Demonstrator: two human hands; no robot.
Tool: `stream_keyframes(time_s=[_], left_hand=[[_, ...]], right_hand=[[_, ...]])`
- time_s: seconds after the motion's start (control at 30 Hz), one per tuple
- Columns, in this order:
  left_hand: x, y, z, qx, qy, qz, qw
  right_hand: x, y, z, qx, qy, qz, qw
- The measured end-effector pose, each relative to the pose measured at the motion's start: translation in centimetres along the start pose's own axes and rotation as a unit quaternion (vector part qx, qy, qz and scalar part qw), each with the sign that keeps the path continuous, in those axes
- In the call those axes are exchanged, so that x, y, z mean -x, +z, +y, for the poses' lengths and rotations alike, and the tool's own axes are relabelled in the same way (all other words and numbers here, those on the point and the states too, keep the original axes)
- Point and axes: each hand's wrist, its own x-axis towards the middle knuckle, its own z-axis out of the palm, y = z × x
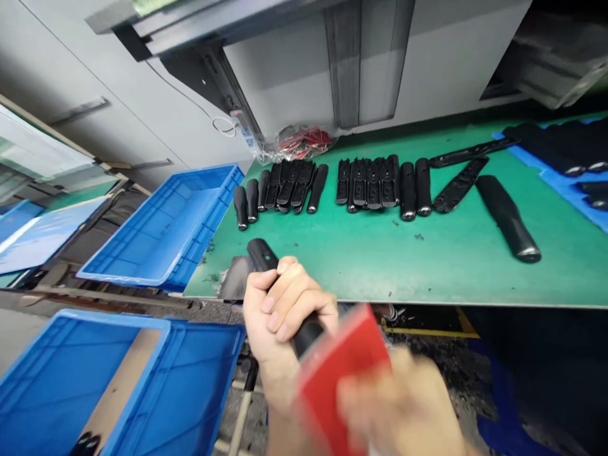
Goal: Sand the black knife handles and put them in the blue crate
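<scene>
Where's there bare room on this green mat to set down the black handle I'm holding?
Bare green mat runs along the front edge, between the bench edge and the rows of black handle pieces, right of your left hand. It's crowded along the back, where those pieces sit side by side, up to the blue foam.

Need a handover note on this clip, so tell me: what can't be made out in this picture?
Head view:
- Right hand: motion blur hides its grip on the red pad.
- Black handle: the left hand and the pad hide its middle and lower end.
- Blue crate: the bottom edge cuts it off, along with the dark items inside.
- Black pieces on the blue mat: the right edge cuts them off.
</scene>
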Motion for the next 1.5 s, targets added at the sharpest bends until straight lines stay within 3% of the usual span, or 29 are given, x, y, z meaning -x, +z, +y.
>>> stream_keyframes(time_s=[0.17, 0.27, 0.37, 0.5, 0.63, 0.77, 0.93, 1.07, 1.3, 1.5], left_hand=[[0.1, -0.2, 0.4, 0.033, -0.027, -0.008, 0.999], [-0.2, -0.4, 0.5, 0.036, -0.019, 0.009, 0.999], [-0.5, -0.5, 0.3, 0.012, -0.024, 0.009, 1.0], [-1.0, -0.5, -0.2, -0.025, -0.042, -0.014, 0.999], [-1.6, -0.5, -0.7, -0.126, -0.044, -0.024, 0.991], [-1.8, -0.4, -0.8, -0.143, -0.029, 0.024, 0.989], [-2.1, -0.5, -0.7, -0.086, -0.011, 0.074, 0.994], [-2.4, -0.7, -0.7, -0.038, 0.0, 0.123, 0.992], [-2.2, -1.0, -0.4, -0.112, -0.002, 0.084, 0.99], [-2.4, -0.9, -0.4, -0.136, 0.009, 0.088, 0.987]], right_hand=[[0.0, -0.7, 0.5, 0.018, -0.009, 0.062, 0.998], [0.7, -0.7, 0.4, -0.109, -0.001, 0.036, 0.993], [0.8, -0.6, -0.6, -0.268, 0.038, 0.017, 0.963], [0.2, -1.3, -1.8, -0.356, 0.075, -0.006, 0.931], [-0.1, -3.0, -1.7, -0.378, 0.12, -0.025, 0.918], [0.0, -3.8, -1.2, -0.362, 0.121, -0.045, 0.923], [0.6, -2.3, -1.7, -0.412, 0.121, -0.048, 0.902], [1.7, -0.8, -2.4, -0.406, 0.11, -0.01, 0.907], [2.1, 0.2, -3.3, -0.44, 0.099, -0.025, 0.892], [1.9, 0.6, -3.9, -0.45, 0.076, -0.014, 0.89]])
